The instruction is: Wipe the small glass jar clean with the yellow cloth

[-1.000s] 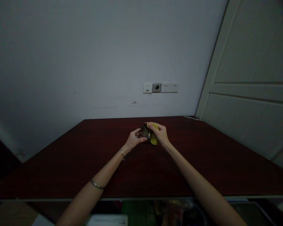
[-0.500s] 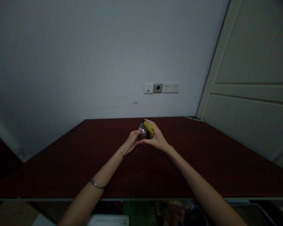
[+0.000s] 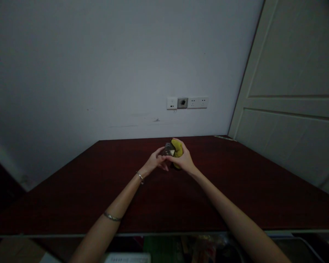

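Both of my hands meet over the far middle of a dark red table (image 3: 98, 190). My left hand (image 3: 157, 160) pinches a small dark, shiny object (image 3: 169, 149) with its fingers closed on it. My right hand (image 3: 184, 159) is wrapped round a yellow cloth (image 3: 178, 150) that presses against the same object. What the dark object is I cannot make out in the dim light. Two thin bracelets sit on my left forearm.
A white wall with a row of sockets (image 3: 186, 102) rises behind the table. A pale panelled door (image 3: 290, 102) stands at the right. Below the table's near edge lie dim items, among them a white box (image 3: 127, 258) and something green.
The hands have turned the dark object and the yellow cloth between them and shifted slightly; the cloth now sits at the object's right side. The arms stay in the same place.
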Tool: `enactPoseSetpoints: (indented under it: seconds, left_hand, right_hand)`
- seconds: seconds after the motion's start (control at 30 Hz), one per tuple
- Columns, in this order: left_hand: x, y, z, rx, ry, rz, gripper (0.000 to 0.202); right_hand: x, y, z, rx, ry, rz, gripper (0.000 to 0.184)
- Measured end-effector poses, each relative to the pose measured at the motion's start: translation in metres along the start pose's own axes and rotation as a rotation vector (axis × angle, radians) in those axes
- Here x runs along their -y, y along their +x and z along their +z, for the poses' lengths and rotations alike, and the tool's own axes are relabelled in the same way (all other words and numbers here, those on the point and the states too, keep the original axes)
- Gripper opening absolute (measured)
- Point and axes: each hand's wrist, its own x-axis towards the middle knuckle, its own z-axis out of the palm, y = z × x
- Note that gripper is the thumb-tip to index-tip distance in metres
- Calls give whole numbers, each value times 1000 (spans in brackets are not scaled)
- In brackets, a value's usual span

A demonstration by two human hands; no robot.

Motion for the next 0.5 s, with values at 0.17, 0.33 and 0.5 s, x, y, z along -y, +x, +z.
enactPoseSetpoints:
  seconds: [0.17,0.33,0.5]
  left_hand:
    - [5,5,-5,-22,111,110,101]
    - [-4,2,3,-45,187,187,84]
    - [-6,-2,5,-106,272,128,75]
  right_hand:
    - [-3,5,0,-52,120,205,73]
    - [-1,6,0,51,97,259,70]
    - [-3,4,-2,141,51,225,72]
